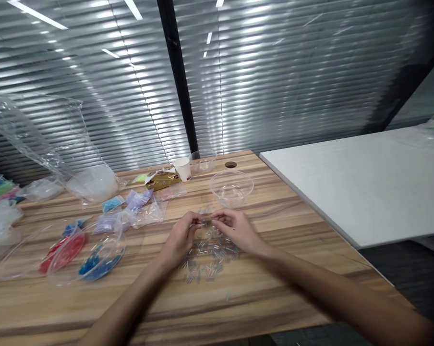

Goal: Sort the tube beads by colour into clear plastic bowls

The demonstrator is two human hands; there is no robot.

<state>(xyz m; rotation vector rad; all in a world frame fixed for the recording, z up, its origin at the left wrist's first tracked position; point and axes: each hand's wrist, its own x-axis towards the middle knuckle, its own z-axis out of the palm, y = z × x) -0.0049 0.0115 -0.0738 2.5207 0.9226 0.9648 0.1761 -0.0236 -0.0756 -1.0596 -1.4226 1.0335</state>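
Note:
Many small clear tube-like pieces (211, 259) lie scattered in a loose pile on the wooden table (274, 293). Over the far part of this pile, my left hand (183, 235) pinches with thumb and forefinger. Facing it, a little apart, my right hand (238, 229) pinches in the same way. Whatever sits between the fingertips is too small and blurred to name. Just beyond my right hand stands a clear round plastic bowl (232, 188).
Clear containers with red pieces (64, 252) and blue pieces (102, 262) stand at left. Behind are bags of purple material (138, 199), a gold tissue pack (162, 179), a paper cup (183, 169) and another clear bowl (203, 161). A white table (364, 182) adjoins at right.

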